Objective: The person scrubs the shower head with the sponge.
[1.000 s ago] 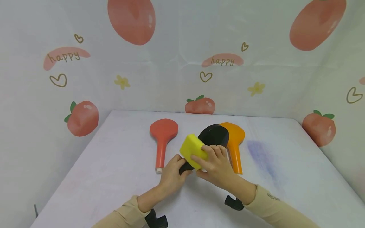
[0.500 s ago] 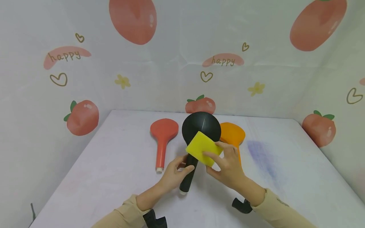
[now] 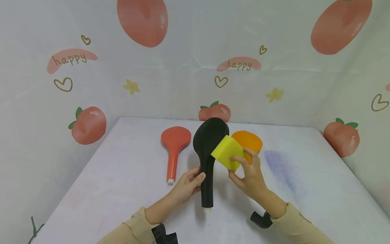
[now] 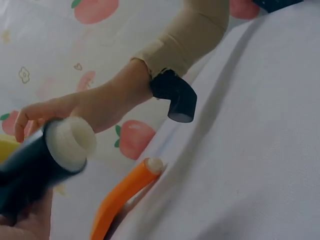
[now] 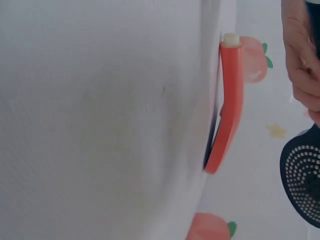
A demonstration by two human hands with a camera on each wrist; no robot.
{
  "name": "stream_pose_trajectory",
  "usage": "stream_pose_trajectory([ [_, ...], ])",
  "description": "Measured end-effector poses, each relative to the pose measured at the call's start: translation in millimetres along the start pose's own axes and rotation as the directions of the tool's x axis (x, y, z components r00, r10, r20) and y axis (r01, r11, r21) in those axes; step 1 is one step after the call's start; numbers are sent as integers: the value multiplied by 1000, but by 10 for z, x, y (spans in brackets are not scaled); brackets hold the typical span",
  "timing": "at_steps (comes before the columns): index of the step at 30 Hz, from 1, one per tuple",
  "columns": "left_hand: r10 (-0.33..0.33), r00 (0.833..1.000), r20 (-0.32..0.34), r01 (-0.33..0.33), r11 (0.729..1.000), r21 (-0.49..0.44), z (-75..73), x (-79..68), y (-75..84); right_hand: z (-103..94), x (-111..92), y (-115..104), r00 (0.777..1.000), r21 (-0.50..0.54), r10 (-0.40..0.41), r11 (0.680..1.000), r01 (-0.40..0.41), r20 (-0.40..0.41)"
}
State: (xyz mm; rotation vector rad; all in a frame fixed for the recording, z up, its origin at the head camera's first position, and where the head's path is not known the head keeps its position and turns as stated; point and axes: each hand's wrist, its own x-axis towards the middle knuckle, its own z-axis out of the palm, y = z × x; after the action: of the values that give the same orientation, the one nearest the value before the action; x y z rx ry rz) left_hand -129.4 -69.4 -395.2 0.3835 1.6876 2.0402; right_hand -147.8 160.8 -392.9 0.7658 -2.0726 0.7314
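In the head view my left hand (image 3: 187,184) grips the handle of a black shower head (image 3: 208,145), thumb across its front. The shower head stands almost upright over the table, its smooth back facing me. In the right wrist view its holed spray face (image 5: 302,175) shows. My right hand (image 3: 253,178) pinches a yellow sponge (image 3: 226,154) between thumb and fingers, the sponge's corner at the right side of the black shower head's neck. A pale threaded end (image 4: 75,142) of the handle points toward the left wrist camera.
A red shower head (image 3: 173,149) lies on the white table (image 3: 106,203) to the left. An orange shower head (image 3: 248,139) lies to the right, partly behind the sponge and right hand. Black mounts (image 3: 262,219) sit at both wrists. A printed cloth (image 3: 182,81) hangs behind.
The black shower head has swung from a slant to nearly upright in my left hand. My right hand has moved the sponge from its handle rightward and up to the neck's right side.
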Motion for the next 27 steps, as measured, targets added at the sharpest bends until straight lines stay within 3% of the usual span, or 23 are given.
stream_pose_trajectory([
  [6, 37, 992, 122, -27, 996, -81, -10, 1, 2, 57, -4, 6, 998, 92, 51, 995, -48, -35],
  [10, 9, 981, 193, 16, 992, -127, 6, 9, 29, 112, 15, -7, 996, 167, 57, 985, -44, -69],
  [16, -92, 985, 146, 111, 986, -122, 51, 17, 85, 160, 39, -35, 996, 193, 37, 981, -22, -77],
  [27, -166, 979, 117, 175, 982, -75, 60, 38, 66, 165, 3, -53, 998, 195, 69, 979, -67, -2],
])
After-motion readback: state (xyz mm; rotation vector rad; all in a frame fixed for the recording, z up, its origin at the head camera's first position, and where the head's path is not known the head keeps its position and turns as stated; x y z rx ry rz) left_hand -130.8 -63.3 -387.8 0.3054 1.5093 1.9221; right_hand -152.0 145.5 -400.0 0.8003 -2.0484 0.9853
